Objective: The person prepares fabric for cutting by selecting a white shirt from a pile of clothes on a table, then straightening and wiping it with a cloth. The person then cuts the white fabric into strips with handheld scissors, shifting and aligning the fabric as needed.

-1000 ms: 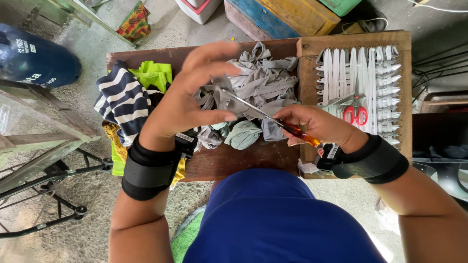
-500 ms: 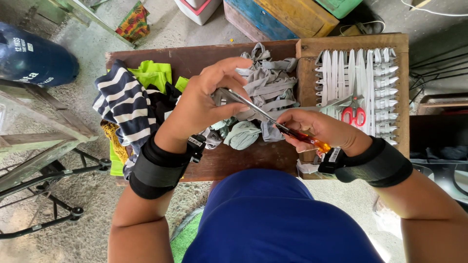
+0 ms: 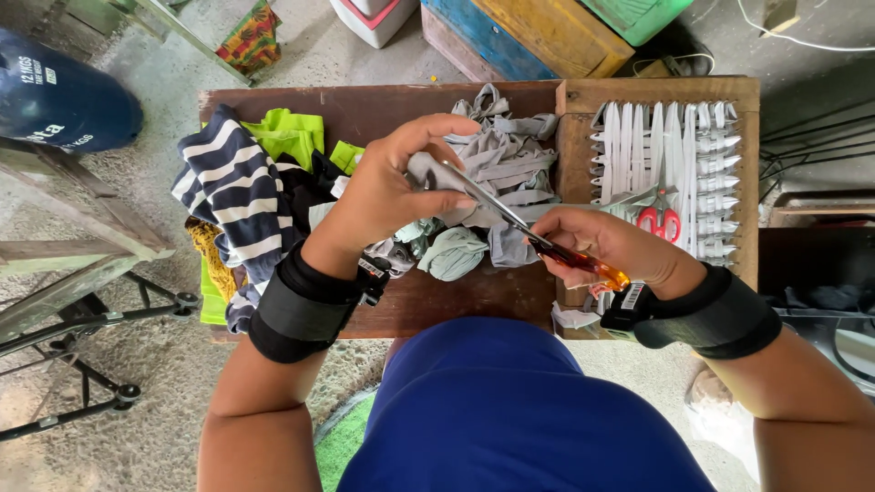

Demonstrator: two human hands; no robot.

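My left hand [image 3: 383, 196] pinches a grey strip [image 3: 436, 171]; my right hand [image 3: 606, 246] grips scissors [image 3: 519, 223] mid-cut. Cut strips [image 3: 510, 150] pile beyond; uncut clothes [image 3: 237, 196] remain leftward.

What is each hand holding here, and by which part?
The right hand holds scissors by their orange handles. The left hand pinches a grey fabric strip at its end, against the blades.

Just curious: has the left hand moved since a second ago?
Yes. The left hand has drawn back from the grey strip pile toward the near table edge, pinching grey cloth.
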